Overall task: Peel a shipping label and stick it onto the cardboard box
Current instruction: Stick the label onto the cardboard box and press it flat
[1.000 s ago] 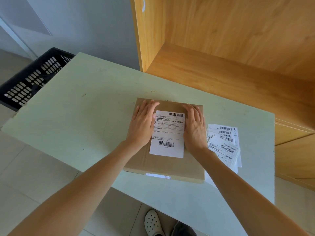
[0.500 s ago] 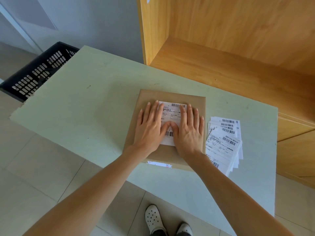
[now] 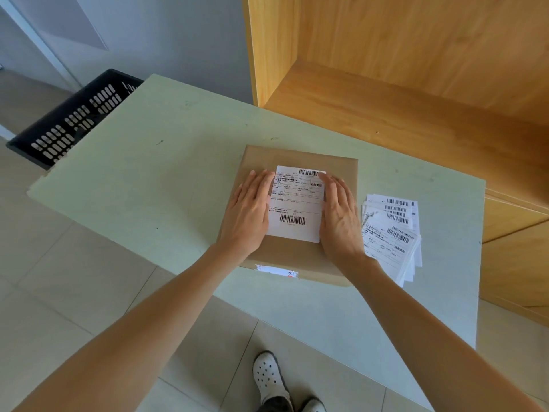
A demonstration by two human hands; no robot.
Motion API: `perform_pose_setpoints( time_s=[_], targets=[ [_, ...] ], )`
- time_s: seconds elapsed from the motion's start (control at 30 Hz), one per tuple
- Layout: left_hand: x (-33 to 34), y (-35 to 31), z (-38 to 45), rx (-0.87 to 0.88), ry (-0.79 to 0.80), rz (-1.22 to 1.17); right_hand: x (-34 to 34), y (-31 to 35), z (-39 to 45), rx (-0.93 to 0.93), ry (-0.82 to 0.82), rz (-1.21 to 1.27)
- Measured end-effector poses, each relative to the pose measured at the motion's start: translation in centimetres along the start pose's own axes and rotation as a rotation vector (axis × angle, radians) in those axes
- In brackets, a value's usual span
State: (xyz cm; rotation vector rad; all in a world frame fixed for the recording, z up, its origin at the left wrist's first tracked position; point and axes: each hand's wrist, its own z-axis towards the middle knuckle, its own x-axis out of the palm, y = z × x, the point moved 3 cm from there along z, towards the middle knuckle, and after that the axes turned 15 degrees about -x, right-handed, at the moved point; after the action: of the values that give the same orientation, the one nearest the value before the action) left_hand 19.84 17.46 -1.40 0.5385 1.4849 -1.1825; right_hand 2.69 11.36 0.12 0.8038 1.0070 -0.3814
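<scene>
A flat brown cardboard box [image 3: 297, 254] lies near the front edge of the pale green table [image 3: 148, 173]. A white shipping label [image 3: 297, 203] with two barcodes lies flat on the box's top. My left hand [image 3: 248, 215] rests palm down on the box, its fingers along the label's left edge. My right hand [image 3: 340, 218] lies palm down along the label's right edge, its fingertips over the upper right corner. Both hands are flat and hold nothing.
A loose stack of shipping labels [image 3: 392, 230] lies on the table right of the box. A black slotted crate [image 3: 74, 117] stands off the table's far left corner. A wooden shelf unit [image 3: 401, 84] rises behind and to the right. A torn white sticker [image 3: 277, 271] marks the box's front side.
Half a second ago both hands lay together over the middle of the label. They have slid apart to its left and right edges, uncovering it.
</scene>
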Motion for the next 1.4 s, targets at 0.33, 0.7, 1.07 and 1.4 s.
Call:
perform_pose_setpoints(
  time_s=[0.33, 0.7, 1.07, 1.4],
  targets=[
    [0.1, -1.6, -2.5, -0.061, 0.032, 0.093, 1.2, 2.4, -2.7, -0.006, 0.11, -0.208],
    [0.2, 0.0, -2.7, -0.02, 0.095, 0.169, 0.1, 0.3, -3.7, -0.086, 0.142, -0.171],
    [-0.3, 0.1, -2.6, 0.009, 0.075, 0.122, -0.8, -0.7, -4.0, -0.12, 0.109, -0.02],
    [-0.5, 1.3, -1.6, 0.052, 0.09, 0.132, 0.1, 0.2, -3.9, -0.07, 0.084, 0.015]
  ],
)
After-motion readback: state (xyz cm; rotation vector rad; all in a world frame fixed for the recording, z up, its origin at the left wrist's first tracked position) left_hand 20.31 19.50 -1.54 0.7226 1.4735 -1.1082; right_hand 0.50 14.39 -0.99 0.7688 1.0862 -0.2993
